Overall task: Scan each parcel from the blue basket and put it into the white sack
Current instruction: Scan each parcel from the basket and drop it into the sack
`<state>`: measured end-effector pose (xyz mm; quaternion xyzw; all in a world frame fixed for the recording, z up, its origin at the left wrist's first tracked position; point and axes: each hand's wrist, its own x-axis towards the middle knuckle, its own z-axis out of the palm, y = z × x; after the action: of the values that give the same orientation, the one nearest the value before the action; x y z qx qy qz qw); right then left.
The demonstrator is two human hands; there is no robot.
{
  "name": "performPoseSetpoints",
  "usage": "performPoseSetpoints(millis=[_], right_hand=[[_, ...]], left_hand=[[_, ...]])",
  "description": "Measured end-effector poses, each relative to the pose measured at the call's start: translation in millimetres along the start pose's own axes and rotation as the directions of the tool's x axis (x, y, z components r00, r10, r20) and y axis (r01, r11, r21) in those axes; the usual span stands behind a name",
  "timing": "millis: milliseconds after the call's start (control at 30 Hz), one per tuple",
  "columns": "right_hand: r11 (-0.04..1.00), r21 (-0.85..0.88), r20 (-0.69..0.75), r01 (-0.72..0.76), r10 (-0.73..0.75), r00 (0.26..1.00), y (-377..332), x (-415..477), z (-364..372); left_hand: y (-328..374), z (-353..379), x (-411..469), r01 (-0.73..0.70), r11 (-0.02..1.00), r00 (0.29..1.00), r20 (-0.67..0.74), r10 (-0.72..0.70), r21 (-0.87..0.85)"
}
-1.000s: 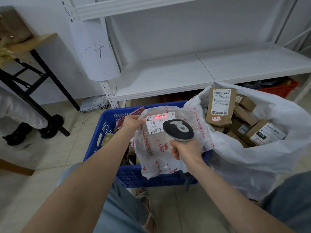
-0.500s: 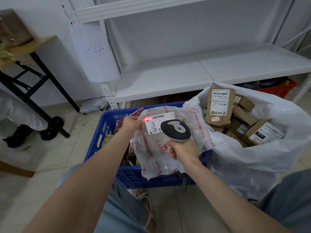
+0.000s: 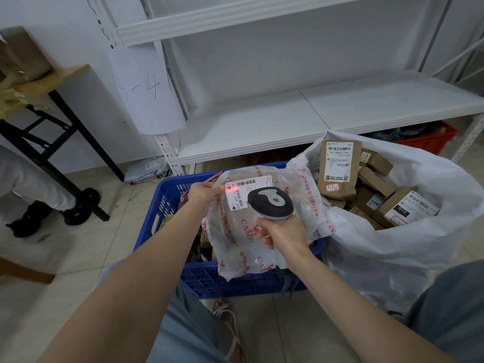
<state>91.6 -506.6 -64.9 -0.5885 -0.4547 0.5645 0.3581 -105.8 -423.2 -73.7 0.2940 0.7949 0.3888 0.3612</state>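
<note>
Only one view here, a wide-angle cam on the person's head, tilted forward and down so both forearms run up from the bottom edge to the left hand (image 3: pixel 203 193) and right hand (image 3: pixel 284 235) near mid-frame. It sits close over the blue basket (image 3: pixel 167 199) and white sack (image 3: pixel 408 247) on the floor, and faces a white shelf (image 3: pixel 301 121) straight ahead. The edges bend a bit from the wide lens, and there's no second view to overlap with.
</note>
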Motion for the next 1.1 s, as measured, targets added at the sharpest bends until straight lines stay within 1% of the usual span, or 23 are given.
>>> performPoseSetpoints(millis=[133,200,400,833,900,967,1100], right_hand=[[1.000,0.004,-0.027,0.005,-0.005,1.000,1.7,1.5,-0.5],[1.000,-0.025,-0.038,-0.003,0.002,0.999,2.5,2.7,-1.2],[0.998,-0.063,-0.043,-0.014,0.012,0.999,5.2,4.9,-2.3],[0.997,-0.073,-0.036,-0.002,-0.001,0.999,6.6,14.4,1.8],[0.999,-0.036,-0.034,0.014,-0.016,0.999,1.8,14.7,-0.1],[0.999,0.013,-0.044,0.039,-0.038,0.998,-7.1,16.4,-5.6],[0.991,0.082,-0.150,0.108,-0.095,0.984,-31.6,27.7,-34.8]], left_hand=[[-2.3,-2.2,0.3,0.031,0.998,0.999,0.022,-0.030,-0.052],[-2.6,-2.7,-0.9,0.048,0.996,0.998,0.046,-0.045,-0.078],[-3.9,0.2,-1.1,0.039,0.998,0.998,0.046,-0.037,-0.048],[-0.4,0.5,-2.6,0.021,0.998,0.998,0.055,-0.018,-0.066],[4.3,-2.3,-2.4,0.004,0.996,0.999,0.049,0.000,-0.086],[15.4,-5.6,0.6,-0.053,0.992,0.998,0.015,0.055,-0.111],[63.8,3.7,2.4,-0.196,0.963,0.980,-0.015,0.197,-0.183]])
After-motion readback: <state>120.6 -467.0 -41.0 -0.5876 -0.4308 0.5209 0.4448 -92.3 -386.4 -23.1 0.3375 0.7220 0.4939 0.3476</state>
